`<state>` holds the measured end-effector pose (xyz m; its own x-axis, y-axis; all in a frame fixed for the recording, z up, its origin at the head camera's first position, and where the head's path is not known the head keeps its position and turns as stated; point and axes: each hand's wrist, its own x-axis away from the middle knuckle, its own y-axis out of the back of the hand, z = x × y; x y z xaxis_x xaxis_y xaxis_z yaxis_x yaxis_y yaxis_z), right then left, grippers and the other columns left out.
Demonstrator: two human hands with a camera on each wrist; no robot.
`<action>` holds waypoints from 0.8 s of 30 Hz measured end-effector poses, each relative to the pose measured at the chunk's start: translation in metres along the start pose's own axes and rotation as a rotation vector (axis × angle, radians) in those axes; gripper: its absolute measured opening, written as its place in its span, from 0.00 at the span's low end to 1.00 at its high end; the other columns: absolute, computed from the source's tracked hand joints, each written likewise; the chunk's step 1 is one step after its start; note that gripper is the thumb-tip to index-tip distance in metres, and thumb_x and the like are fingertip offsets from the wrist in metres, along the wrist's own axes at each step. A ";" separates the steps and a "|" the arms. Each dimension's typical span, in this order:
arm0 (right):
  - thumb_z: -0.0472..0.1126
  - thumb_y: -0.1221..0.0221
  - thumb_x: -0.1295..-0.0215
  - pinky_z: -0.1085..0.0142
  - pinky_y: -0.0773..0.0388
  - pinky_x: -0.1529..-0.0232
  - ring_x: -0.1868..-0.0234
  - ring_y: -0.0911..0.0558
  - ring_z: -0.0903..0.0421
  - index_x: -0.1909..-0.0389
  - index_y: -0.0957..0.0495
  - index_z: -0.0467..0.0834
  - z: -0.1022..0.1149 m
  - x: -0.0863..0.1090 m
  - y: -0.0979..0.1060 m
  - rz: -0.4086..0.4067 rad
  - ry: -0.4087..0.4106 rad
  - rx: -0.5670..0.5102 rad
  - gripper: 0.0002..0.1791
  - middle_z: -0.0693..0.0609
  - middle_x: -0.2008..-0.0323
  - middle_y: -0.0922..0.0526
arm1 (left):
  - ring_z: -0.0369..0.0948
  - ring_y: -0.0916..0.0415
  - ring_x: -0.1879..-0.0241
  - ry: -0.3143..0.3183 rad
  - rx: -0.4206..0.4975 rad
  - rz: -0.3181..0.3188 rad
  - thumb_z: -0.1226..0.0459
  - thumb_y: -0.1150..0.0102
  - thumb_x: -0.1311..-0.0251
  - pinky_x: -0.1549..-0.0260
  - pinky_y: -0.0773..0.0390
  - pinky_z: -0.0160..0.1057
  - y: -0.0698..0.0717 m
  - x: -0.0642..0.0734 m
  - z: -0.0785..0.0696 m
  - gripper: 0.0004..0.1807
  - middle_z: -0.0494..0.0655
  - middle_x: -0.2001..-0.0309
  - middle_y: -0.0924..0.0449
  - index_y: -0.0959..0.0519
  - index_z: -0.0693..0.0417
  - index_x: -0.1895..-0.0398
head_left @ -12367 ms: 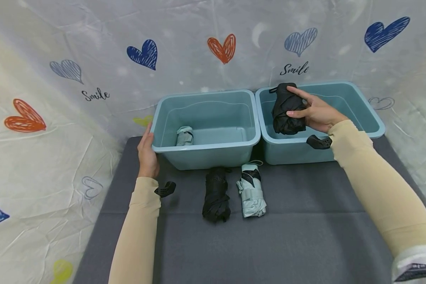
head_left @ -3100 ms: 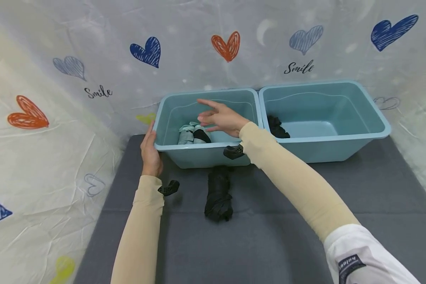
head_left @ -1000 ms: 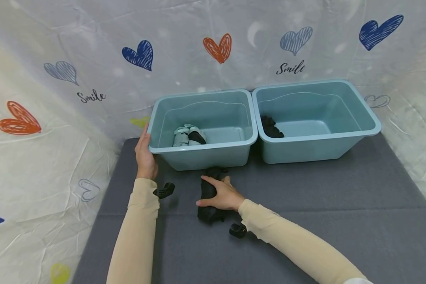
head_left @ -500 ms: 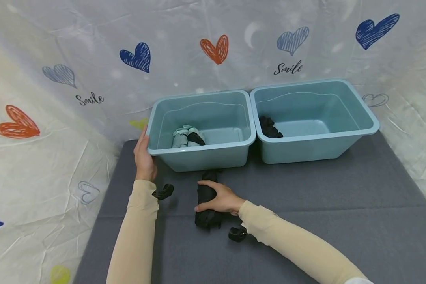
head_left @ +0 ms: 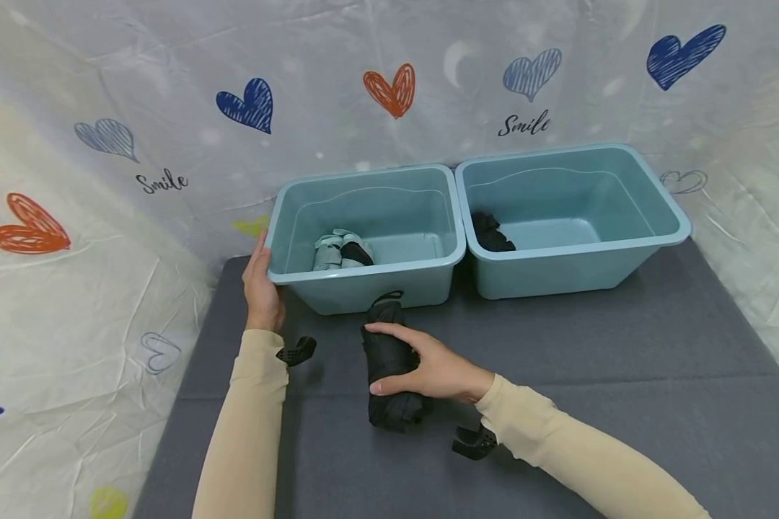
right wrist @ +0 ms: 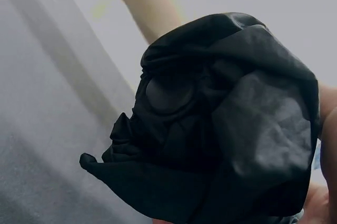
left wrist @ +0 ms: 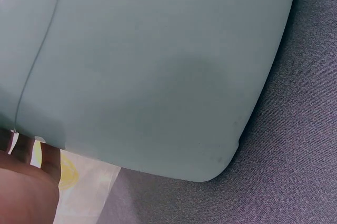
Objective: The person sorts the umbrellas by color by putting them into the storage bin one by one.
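Observation:
My right hand [head_left: 438, 364] grips a folded black umbrella [head_left: 389, 353] by its middle, fingers over the far side and thumb across the near end. Its wrist loop points toward the bins. The right wrist view shows the end of the umbrella [right wrist: 237, 118] up close, with loose black fabric round a round cap. My left hand [head_left: 262, 288] rests against the left end of the left blue bin [head_left: 376, 288], fingers extended along the outside below the rim. In the left wrist view, the fingers [left wrist: 50, 161] touch the edge of the bin [left wrist: 158, 76].
Two light-green folded umbrellas [head_left: 342, 252], one with a black patch, lie inside the left bin. A black folded umbrella [head_left: 491, 234] lies at the left of the right blue bin [head_left: 571, 270]. Both bins stand side by side on a grey cloth-covered table [head_left: 558, 346], before a printed backdrop.
The light-green umbrella with the black patch went from the table into the left bin, a black one into the right bin. My right hand has since taken up the remaining black umbrella.

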<state>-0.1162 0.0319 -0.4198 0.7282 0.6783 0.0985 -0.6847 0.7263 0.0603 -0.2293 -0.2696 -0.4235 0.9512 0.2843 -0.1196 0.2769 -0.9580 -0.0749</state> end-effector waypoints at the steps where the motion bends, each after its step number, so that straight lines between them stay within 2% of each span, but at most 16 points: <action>1: 0.45 0.27 0.40 0.57 0.26 0.42 0.44 0.23 0.55 0.24 0.37 0.65 0.003 0.003 0.001 0.002 0.008 0.009 0.45 0.55 0.34 0.31 | 0.41 0.45 0.24 -0.004 0.001 0.002 0.56 0.66 0.18 0.27 0.45 0.48 0.000 0.000 0.000 0.26 0.39 0.21 0.45 0.41 0.38 0.20; 6: 0.47 0.27 0.40 0.57 0.27 0.40 0.42 0.23 0.57 0.24 0.38 0.67 0.019 0.016 0.005 0.012 0.036 0.036 0.45 0.59 0.33 0.31 | 0.41 0.46 0.24 -0.003 -0.001 0.002 0.57 0.66 0.18 0.27 0.45 0.48 -0.001 0.001 -0.003 0.26 0.39 0.21 0.45 0.41 0.39 0.20; 11: 0.48 0.27 0.40 0.57 0.25 0.41 0.42 0.22 0.58 0.26 0.38 0.73 0.035 0.026 0.014 0.015 0.056 0.062 0.45 0.62 0.31 0.33 | 0.43 0.46 0.24 0.004 0.011 0.011 0.59 0.66 0.18 0.27 0.45 0.48 -0.007 0.012 -0.018 0.27 0.42 0.21 0.46 0.43 0.44 0.19; 15: 0.47 0.27 0.39 0.55 0.24 0.42 0.43 0.22 0.57 0.24 0.39 0.69 0.047 0.032 0.026 0.000 0.074 0.088 0.46 0.61 0.31 0.33 | 0.43 0.47 0.24 0.011 0.015 0.013 0.59 0.66 0.18 0.27 0.46 0.48 -0.010 0.017 -0.025 0.27 0.43 0.20 0.47 0.43 0.45 0.19; 24: 0.44 0.27 0.39 0.52 0.23 0.44 0.43 0.22 0.52 0.23 0.40 0.66 0.066 0.040 0.059 -0.055 0.090 0.112 0.46 0.56 0.30 0.34 | 0.42 0.47 0.23 0.017 0.010 0.010 0.60 0.66 0.19 0.27 0.46 0.48 -0.009 0.015 -0.023 0.27 0.43 0.20 0.47 0.44 0.45 0.19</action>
<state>-0.1291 0.0944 -0.3470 0.7612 0.6485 0.0030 -0.6390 0.7493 0.1740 -0.2141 -0.2578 -0.4021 0.9562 0.2739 -0.1031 0.2661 -0.9603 -0.0834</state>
